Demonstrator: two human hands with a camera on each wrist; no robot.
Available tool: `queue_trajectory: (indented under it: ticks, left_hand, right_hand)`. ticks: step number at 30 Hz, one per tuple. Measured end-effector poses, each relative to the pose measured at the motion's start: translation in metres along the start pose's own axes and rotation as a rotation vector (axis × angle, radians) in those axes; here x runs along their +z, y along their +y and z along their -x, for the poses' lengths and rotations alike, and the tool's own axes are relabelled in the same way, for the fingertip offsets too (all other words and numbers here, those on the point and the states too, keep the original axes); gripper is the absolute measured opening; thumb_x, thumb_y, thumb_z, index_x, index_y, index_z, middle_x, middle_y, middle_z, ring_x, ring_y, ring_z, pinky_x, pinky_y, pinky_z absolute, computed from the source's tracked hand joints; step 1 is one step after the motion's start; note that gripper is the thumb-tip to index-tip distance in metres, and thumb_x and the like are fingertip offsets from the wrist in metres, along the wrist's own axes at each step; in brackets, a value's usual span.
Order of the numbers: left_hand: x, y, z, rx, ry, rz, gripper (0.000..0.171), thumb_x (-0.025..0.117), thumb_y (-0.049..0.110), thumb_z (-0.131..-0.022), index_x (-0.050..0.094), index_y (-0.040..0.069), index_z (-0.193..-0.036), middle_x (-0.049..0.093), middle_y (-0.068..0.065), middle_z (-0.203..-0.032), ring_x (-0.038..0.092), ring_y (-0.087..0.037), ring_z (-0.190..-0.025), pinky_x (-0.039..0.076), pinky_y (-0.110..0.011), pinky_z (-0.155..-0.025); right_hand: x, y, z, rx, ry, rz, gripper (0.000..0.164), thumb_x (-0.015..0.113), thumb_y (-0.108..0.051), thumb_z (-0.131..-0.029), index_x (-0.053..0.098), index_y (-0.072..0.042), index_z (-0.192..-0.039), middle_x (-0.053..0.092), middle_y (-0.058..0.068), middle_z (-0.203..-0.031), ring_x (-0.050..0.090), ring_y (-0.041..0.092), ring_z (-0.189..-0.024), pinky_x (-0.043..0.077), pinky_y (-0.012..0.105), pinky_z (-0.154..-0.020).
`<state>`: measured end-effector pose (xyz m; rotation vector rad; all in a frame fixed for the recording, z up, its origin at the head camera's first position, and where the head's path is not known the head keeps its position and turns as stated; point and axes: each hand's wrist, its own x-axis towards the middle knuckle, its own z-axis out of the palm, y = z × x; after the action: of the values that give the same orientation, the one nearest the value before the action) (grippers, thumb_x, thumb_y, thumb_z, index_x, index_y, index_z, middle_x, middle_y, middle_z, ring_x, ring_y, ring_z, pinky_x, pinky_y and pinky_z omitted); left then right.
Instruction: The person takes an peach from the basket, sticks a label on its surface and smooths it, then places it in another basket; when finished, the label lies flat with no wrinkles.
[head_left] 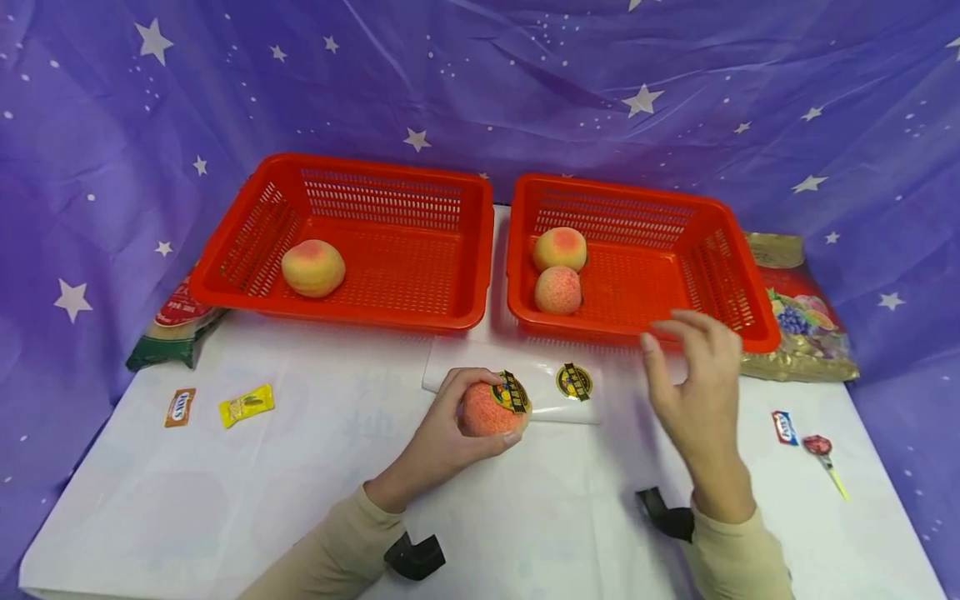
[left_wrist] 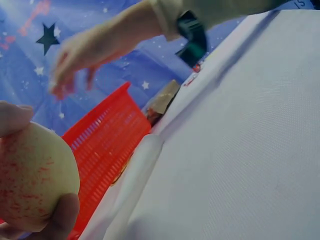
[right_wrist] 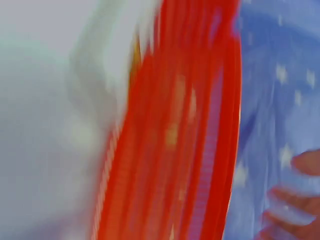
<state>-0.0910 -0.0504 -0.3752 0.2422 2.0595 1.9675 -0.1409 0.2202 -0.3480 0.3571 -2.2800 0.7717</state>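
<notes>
My left hand (head_left: 442, 433) grips a pinkish-red peach (head_left: 486, 414) above the white table. On the upper right of that peach sits a round black-and-gold sticker (head_left: 512, 392); the left wrist view shows only its paler, red-flecked side. My right hand (head_left: 697, 392) hovers by the front edge of the right red basket (head_left: 645, 329), fingers spread and slightly bent, holding nothing. Just behind the held peach lies a glossy white sheet (head_left: 536, 354) bearing another round sticker (head_left: 574, 382). The right wrist view is blurred, with fingertips (right_wrist: 295, 200) at its edge.
Two peaches sit in the right basket, one yellowish (head_left: 561, 249), one pink (head_left: 558, 290). The left red basket (head_left: 420, 312) holds one peach (head_left: 313, 268). Bags (head_left: 806, 333) stand beside the baskets. Wrapped candies (head_left: 247, 406) and a lollipop (head_left: 817, 446) lie toward the sides.
</notes>
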Motion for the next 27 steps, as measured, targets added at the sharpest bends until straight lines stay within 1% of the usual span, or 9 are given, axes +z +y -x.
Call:
queue_trajectory:
  ticks: [3,5,8,10,13,18,20,23,27]
  left_hand:
    - [0.000,-0.002,-0.001,0.013,-0.002,-0.002,0.053,0.073,0.011,-0.071,0.044,0.021,-0.115,0.035,0.005,-0.120,0.040,-0.017,-0.110,0.046,-0.031,-0.084]
    - [0.000,-0.007,-0.002,0.025,-0.004,-0.007,0.056,0.073,0.012,-0.071,0.044,0.024,-0.116,0.036,0.007,-0.120,0.041,-0.016,-0.109,0.046,-0.030,-0.084]
    - [0.003,-0.019,-0.003,0.053,-0.007,-0.041,0.061,0.076,0.018,-0.069,0.042,0.029,-0.119,0.037,0.009,-0.121,0.042,-0.014,-0.109,0.046,-0.028,-0.082]
    - [0.004,-0.027,-0.004,0.068,-0.010,-0.063,0.063,0.076,0.023,-0.068,0.041,0.031,-0.120,0.037,0.010,-0.121,0.043,-0.013,-0.108,0.046,-0.028,-0.083]
    - [0.004,-0.035,-0.006,0.082,-0.027,-0.081,0.065,0.077,0.029,-0.067,0.039,0.034,-0.121,0.038,0.011,-0.121,0.043,-0.012,-0.108,0.045,-0.028,-0.084]
    - [0.010,-0.034,-0.005,0.133,-0.125,-0.062,0.062,0.076,0.028,-0.068,0.042,0.030,-0.120,0.040,0.010,-0.120,0.044,-0.011,-0.109,0.045,-0.028,-0.085]
    - [0.012,-0.022,-0.004,0.153,-0.170,-0.066,0.061,0.076,0.023,-0.069,0.043,0.026,-0.119,0.040,0.008,-0.121,0.044,-0.011,-0.109,0.046,-0.027,-0.085]
    - [0.015,0.008,-0.005,0.167,-0.212,-0.097,0.063,0.075,0.016,-0.069,0.041,0.023,-0.121,0.040,0.005,-0.122,0.046,-0.011,-0.107,0.048,-0.025,-0.081]
    - [0.017,0.056,-0.024,0.244,-0.200,-0.203,0.066,0.075,0.014,-0.068,0.039,0.019,-0.123,0.040,0.003,-0.122,0.047,-0.011,-0.103,0.048,-0.023,-0.079]
  right_hand:
    - [-0.020,0.042,-0.014,0.288,-0.127,0.178,0.049,0.055,-0.030,-0.085,0.048,0.005,-0.118,0.039,0.024,-0.124,0.029,0.042,-0.113,0.021,0.053,-0.089]
    - [-0.031,0.068,-0.020,0.448,-0.279,0.287,0.066,0.045,-0.042,-0.089,0.028,0.005,-0.133,0.023,0.029,-0.134,0.017,0.046,-0.120,0.014,0.061,-0.088]
    - [-0.043,0.098,-0.027,0.574,-0.483,0.367,0.081,0.028,-0.053,-0.090,0.002,0.007,-0.138,0.003,0.033,-0.139,0.003,0.051,-0.123,0.005,0.069,-0.085]
    - [-0.047,0.112,-0.028,0.587,-0.561,0.348,0.083,0.023,-0.053,-0.090,-0.004,0.010,-0.136,0.000,0.037,-0.137,0.002,0.055,-0.120,0.005,0.069,-0.086]
    - [-0.049,0.122,-0.029,0.576,-0.628,0.300,0.081,0.021,-0.051,-0.092,-0.007,0.011,-0.135,0.002,0.041,-0.134,0.004,0.058,-0.118,0.008,0.068,-0.091]
    - [-0.051,0.126,-0.031,0.581,-0.696,0.300,0.082,0.018,-0.053,-0.091,-0.013,0.009,-0.135,0.001,0.043,-0.133,0.005,0.061,-0.115,0.011,0.069,-0.089]
    - [-0.050,0.125,-0.032,0.580,-0.695,0.312,0.082,0.017,-0.054,-0.091,-0.011,0.009,-0.135,0.007,0.044,-0.130,0.010,0.061,-0.113,0.014,0.069,-0.087]
    - [-0.049,0.124,-0.032,0.578,-0.684,0.317,0.083,0.018,-0.054,-0.091,-0.008,0.010,-0.135,0.015,0.045,-0.124,0.017,0.059,-0.107,0.018,0.067,-0.085]
    - [-0.047,0.123,-0.031,0.572,-0.657,0.322,0.083,0.020,-0.054,-0.090,-0.004,0.012,-0.135,0.022,0.043,-0.119,0.022,0.056,-0.104,0.022,0.066,-0.084]
